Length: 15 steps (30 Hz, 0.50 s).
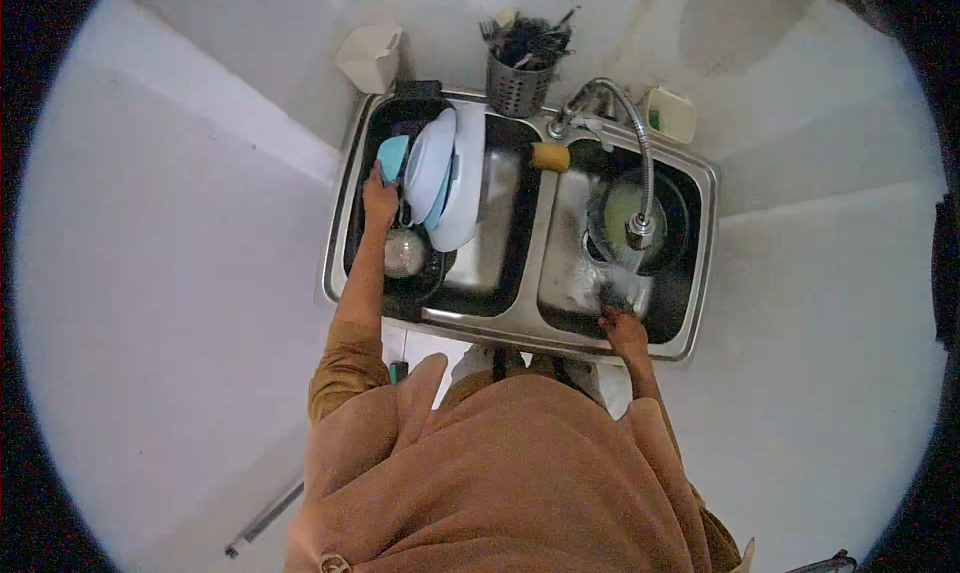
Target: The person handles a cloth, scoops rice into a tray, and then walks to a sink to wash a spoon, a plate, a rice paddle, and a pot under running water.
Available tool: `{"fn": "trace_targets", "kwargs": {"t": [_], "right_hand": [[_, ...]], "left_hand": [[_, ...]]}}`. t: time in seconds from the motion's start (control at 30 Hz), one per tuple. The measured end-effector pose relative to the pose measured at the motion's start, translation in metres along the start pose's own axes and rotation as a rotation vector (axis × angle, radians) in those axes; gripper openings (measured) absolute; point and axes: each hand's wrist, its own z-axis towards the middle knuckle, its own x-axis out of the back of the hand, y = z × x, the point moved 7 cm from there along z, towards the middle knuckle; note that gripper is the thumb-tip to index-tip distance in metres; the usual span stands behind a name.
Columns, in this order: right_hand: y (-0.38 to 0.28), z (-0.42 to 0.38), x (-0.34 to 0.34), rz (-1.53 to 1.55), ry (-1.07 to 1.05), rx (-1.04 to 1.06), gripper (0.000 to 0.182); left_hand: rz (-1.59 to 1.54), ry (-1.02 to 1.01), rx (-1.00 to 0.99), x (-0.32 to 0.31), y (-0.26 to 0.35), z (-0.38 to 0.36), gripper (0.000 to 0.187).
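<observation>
In the left basin of a steel double sink point(530, 325), my left hand point(379, 199) grips a light blue bowl point(393, 157) at its lower edge. Beside it lean white plates point(462, 198), and a round metal pot point(405, 253) lies below. My right hand point(624, 331) is at the front of the right basin, its fingers bent around something dark that I cannot make out. Water runs from the flexible faucet point(640, 229) just above this hand. Under the faucet is a dark round pan point(676, 218) with cloudy liquid.
A yellow sponge point(550, 157) sits on the divider between the basins. Behind the sink are a perforated metal holder point(518, 91) full of utensils, a white container point(371, 61) and a pale tray point(671, 115). Walls stand close on both sides.
</observation>
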Motion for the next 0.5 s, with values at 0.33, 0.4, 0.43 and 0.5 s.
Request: {"fn": "trace_targets", "kwargs": {"t": [0.33,0.4,0.43,0.5], "right_hand": [[0.039,-0.020,0.020,0.319,0.181,-0.247,0.022],[0.060,-0.005,0.022,0.366,0.219,-0.322,0.024],[0.054,0.000,0.040,0.248,0.343,-0.247,0.024],[0.030,0.007,0.074,0.007,0.580,-0.085,0.026]], "left_hand": [[-0.289,-0.164,0.150,-0.013,-0.006,0.000,0.048],[-0.436,-0.151,0.257,0.020,0.033,-0.013,0.038],[-0.488,-0.004,0.139,0.030,0.033,-0.019,0.036],[-0.424,0.038,0.159,0.062,0.075,-0.040,0.029]]}}
